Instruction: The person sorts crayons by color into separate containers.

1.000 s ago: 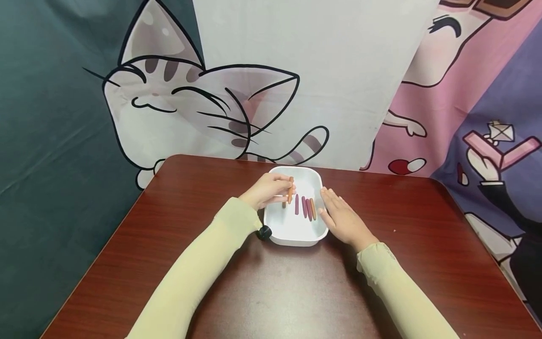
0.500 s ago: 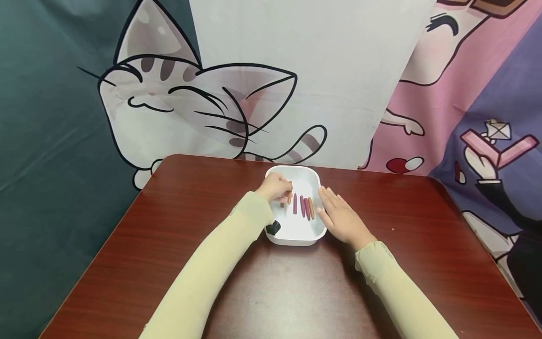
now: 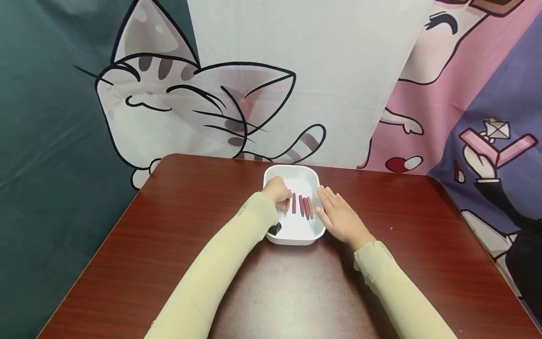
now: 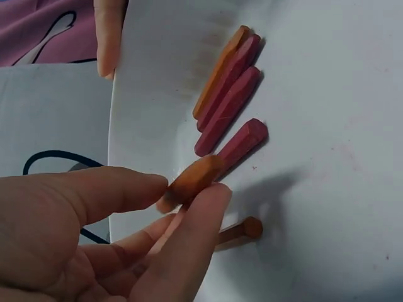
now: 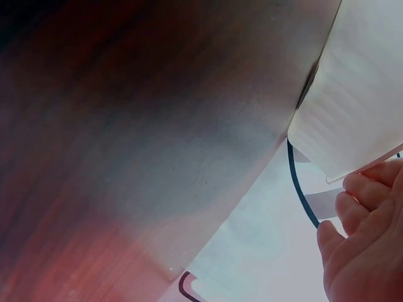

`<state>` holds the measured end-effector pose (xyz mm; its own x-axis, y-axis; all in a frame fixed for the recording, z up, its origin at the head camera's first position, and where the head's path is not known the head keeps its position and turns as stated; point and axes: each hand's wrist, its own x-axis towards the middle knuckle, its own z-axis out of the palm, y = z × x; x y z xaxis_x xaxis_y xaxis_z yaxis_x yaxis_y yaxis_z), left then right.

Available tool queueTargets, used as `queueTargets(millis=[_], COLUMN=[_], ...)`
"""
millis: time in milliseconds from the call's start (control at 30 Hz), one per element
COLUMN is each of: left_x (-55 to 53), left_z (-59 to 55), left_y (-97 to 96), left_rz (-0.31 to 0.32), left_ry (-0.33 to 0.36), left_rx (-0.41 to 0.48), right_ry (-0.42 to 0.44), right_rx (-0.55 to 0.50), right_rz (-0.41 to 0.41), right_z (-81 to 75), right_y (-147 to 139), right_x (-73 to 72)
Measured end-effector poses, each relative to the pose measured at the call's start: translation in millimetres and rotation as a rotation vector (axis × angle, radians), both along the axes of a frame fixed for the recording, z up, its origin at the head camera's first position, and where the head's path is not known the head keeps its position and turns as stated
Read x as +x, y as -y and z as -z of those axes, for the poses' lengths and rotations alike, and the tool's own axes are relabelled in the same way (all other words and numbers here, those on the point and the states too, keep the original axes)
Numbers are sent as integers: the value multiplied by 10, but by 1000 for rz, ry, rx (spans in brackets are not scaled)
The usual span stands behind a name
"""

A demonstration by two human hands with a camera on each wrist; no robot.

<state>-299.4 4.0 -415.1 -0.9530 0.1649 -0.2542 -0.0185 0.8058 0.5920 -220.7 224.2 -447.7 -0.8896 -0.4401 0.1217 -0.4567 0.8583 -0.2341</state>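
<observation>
In the left wrist view, an orange crayon (image 4: 195,178) is pinched between the thumb and index finger of my left hand (image 3: 277,189), low inside a white tray (image 3: 295,239). Close below it lies a brownish-orange crayon (image 4: 242,231), partly hidden by my fingers. Purplish-red crayons (image 4: 230,110) and another orange crayon (image 4: 220,72) lie side by side on the tray floor; one more purplish-red crayon (image 4: 245,141) sits slightly apart, its end overlapped by the held one. With fingers extended, my right hand (image 3: 344,220) rests along the tray's right rim.
The tray stands near the far edge of a dark reddish-brown table (image 3: 271,292). Behind it hangs a cloth backdrop (image 3: 338,70) with a cartoon cat. A small black object (image 3: 275,229) shows at my left cuff, over the tray's near-left corner.
My left hand has moved in over the tray and down with the orange crayon, turning so its back faces up. My right hand has stayed at the rim.
</observation>
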Motion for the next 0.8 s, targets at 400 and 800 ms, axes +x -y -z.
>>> queueTargets(millis=[400, 800], left_x=[171, 348], left_z=[-199, -341], left_y=[51, 189], left_rz=[26, 55], left_ry=[64, 105], left_rx=[104, 446], right_ry=[10, 34], right_rx=[-16, -21], right_rz=[-6, 3], right_z=[-33, 6], right_y=[28, 16], right_x=[4, 1])
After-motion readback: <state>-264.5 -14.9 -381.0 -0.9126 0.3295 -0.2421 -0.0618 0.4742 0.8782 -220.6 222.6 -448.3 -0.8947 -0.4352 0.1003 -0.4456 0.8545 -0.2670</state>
